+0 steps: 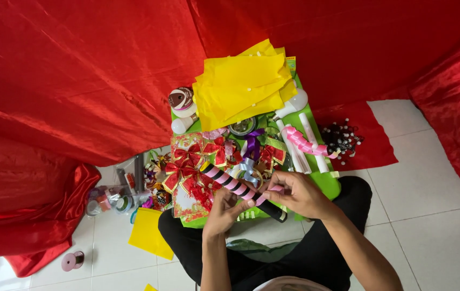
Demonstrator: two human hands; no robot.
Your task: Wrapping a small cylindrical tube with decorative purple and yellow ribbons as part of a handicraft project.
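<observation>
A black stick [240, 188] wound with pink ribbon lies slanted across my lap over a green tray [327, 180]. My left hand [223, 210] grips the stick from below near its middle. My right hand [294, 194] pinches the loose end of the pink ribbon [268, 195] against the stick's lower, bare black part. Just beyond my hands lie red and gold bows [192, 161] and a purple ribbon [252, 144].
Yellow paper sheets [243, 83] are stacked at the tray's far end, with white tubes [313, 143], one partly wrapped in pink. A cluster of dark beads [340, 137] sits right. Ribbon spools [117, 202], a yellow sheet [149, 231] and a pink spool [72, 260] lie on the tiled floor left. Red cloth surrounds everything.
</observation>
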